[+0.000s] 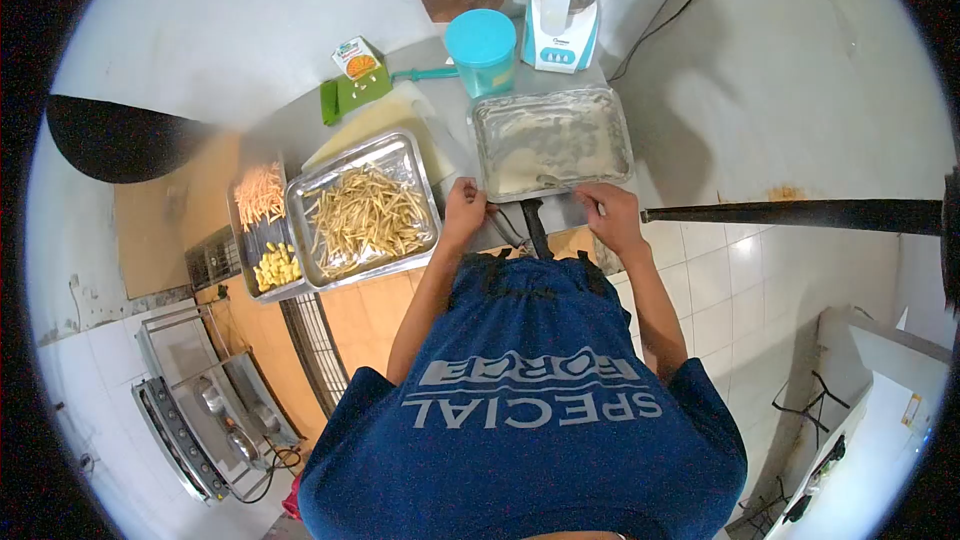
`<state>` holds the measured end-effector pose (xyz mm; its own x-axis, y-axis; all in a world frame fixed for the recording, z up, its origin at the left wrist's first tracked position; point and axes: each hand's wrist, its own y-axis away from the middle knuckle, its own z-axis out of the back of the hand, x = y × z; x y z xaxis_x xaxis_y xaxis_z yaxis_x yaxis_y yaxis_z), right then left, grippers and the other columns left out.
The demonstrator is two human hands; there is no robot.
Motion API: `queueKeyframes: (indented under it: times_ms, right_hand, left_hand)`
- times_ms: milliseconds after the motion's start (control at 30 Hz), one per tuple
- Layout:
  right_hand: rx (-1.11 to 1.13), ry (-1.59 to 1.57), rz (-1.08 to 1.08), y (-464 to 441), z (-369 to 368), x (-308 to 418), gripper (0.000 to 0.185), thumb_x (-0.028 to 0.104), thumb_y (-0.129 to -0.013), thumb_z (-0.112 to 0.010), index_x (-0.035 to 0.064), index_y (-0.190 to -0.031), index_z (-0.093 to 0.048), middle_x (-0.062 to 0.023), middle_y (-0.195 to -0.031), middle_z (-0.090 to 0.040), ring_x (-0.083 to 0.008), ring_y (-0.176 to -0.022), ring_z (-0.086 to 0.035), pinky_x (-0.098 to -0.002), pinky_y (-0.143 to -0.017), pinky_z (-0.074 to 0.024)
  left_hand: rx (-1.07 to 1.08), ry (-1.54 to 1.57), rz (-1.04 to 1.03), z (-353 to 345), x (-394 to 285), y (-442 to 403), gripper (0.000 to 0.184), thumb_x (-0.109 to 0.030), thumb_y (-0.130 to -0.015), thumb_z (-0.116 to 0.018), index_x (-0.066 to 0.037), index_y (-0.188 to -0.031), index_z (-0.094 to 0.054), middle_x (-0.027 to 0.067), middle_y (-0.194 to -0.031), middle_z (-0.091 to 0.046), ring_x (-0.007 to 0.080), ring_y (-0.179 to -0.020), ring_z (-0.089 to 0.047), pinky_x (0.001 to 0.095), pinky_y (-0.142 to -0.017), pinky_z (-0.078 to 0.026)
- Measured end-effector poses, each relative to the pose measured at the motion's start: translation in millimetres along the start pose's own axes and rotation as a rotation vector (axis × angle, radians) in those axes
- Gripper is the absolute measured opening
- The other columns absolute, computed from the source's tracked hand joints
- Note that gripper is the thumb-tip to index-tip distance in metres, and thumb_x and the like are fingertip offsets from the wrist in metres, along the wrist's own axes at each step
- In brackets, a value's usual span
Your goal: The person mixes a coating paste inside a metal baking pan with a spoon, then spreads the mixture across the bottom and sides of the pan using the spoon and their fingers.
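A metal tray (pixel 552 145) with a thin layer of pale powder lies on the counter in front of me. My left hand (pixel 466 210) is at its near left corner, fingers curled together; what they hold, if anything, is hidden. At the near right edge, my right hand (pixel 611 215) has its fingertips pinched close to the rim, with their contents too small to tell. A black handle (pixel 537 228) sticks out below the tray between my hands. To the left, another metal tray (pixel 420 210) holds a pile of pale cut strips (pixel 368 220).
Orange strips (pixel 260 194) and yellow pieces (pixel 277 267) sit in a tray at far left. Behind are a turquoise lidded container (pixel 482 55), a blender (pixel 563 35), a small carton (pixel 355 58) on green material and a turquoise handle (pixel 425 74).
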<state>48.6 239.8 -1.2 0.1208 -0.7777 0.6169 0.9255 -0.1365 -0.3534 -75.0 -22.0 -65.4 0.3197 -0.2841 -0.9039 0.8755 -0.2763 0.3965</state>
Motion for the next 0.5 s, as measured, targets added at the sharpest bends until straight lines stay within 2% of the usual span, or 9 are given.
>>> queueKeyframes:
  times_ms: [33,100,233,300,333,367,433,500]
  right_hand:
    - [0.001,0.002,-0.003,-1.2,1.9,-2.8,0.016,0.002,-0.082,-0.070,0.0059,-0.096,-0.075,-0.0118,-0.094,-0.074,-0.0281,-0.084,-0.072,-0.0356,-0.073,-0.0563]
    - [-0.063,0.076,-0.190,-8.2,6.1,-6.7,0.015,0.001,-0.081,-0.069,0.0063,-0.094,-0.075,-0.0114,-0.094,-0.074,-0.0281,-0.082,-0.072,-0.0353,-0.072,-0.0563]
    - [-0.197,0.042,-0.089,-7.9,2.4,7.5,0.015,0.001,-0.080,-0.070,0.0070,-0.093,-0.075,-0.0109,-0.093,-0.074,-0.0277,-0.079,-0.071,-0.0353,-0.071,-0.0561]
    - [0.000,-0.016,-0.012,1.7,-5.7,14.6,0.013,0.008,-0.082,-0.070,0.0095,-0.094,-0.074,-0.0110,-0.094,-0.074,-0.0300,-0.085,-0.071,-0.0377,-0.075,-0.0569]
    - [-0.044,-0.035,0.083,3.0,-9.8,11.8,0.015,-0.001,-0.081,-0.070,0.0073,-0.093,-0.074,-0.0100,-0.091,-0.074,-0.0260,-0.076,-0.071,-0.0347,-0.068,-0.0554]
    - [-0.041,-0.036,0.076,4.3,-10.9,4.7,0.015,-0.001,-0.081,-0.070,0.0073,-0.093,-0.074,-0.0100,-0.091,-0.074,-0.0260,-0.076,-0.071,-0.0347,-0.068,-0.0554]
    - [-0.107,0.097,-0.117,0.5,-4.2,-7.4,0.012,0.000,-0.082,-0.070,0.0058,-0.092,-0.074,-0.0109,-0.090,-0.074,-0.0260,-0.075,-0.071,-0.0339,-0.066,-0.0551]
    - [-0.184,0.057,-0.100,-1.8,1.8,-7.4,0.009,0.001,-0.084,-0.070,0.0046,-0.092,-0.073,-0.0116,-0.089,-0.073,-0.0263,-0.075,-0.070,-0.0337,-0.065,-0.0549]
  left_hand:
    - [0.003,0.001,0.002,-1.5,1.1,2.5,0.023,-0.003,-0.092,-0.058,0.002,-0.112,-0.049,0.0123,-0.086,-0.060,0.0229,-0.077,-0.068,0.0308,-0.057,-0.054]
    - [0.035,0.125,-0.011,-2.1,0.1,8.4,0.021,0.000,-0.094,-0.054,0.001,-0.113,-0.044,0.0122,-0.092,-0.057,0.0218,-0.075,-0.067,0.0282,-0.055,-0.057]
    - [-0.024,0.172,0.017,-3.1,-1.9,16.1,0.019,-0.001,-0.095,-0.053,0.002,-0.111,-0.044,0.0138,-0.097,-0.055,0.0216,-0.074,-0.066,0.0313,-0.061,-0.061]
    - [-0.046,0.166,-0.025,-4.7,-0.1,17.5,0.017,-0.001,-0.096,-0.052,0.001,-0.111,-0.043,0.0135,-0.101,-0.052,0.0218,-0.078,-0.066,0.0328,-0.067,-0.063]
    - [-0.043,0.164,-0.022,-4.5,2.5,18.7,0.017,-0.001,-0.096,-0.052,0.001,-0.111,-0.043,0.0135,-0.101,-0.052,0.0218,-0.078,-0.066,0.0328,-0.067,-0.063]
    - [-0.010,0.212,-0.003,-3.7,6.2,21.1,0.016,0.000,-0.097,-0.051,0.001,-0.110,-0.043,0.0130,-0.102,-0.051,0.0221,-0.081,-0.065,0.0328,-0.069,-0.063]
    - [0.015,0.261,0.023,-3.2,7.8,26.9,0.015,0.000,-0.097,-0.050,0.001,-0.110,-0.042,0.0124,-0.103,-0.051,0.0224,-0.085,-0.065,0.0328,-0.072,-0.063]
    - [0.083,0.330,0.038,-2.9,6.7,26.8,0.014,0.001,-0.097,-0.049,0.000,-0.109,-0.041,0.0117,-0.104,-0.049,0.0227,-0.089,-0.065,0.0333,-0.075,-0.063]
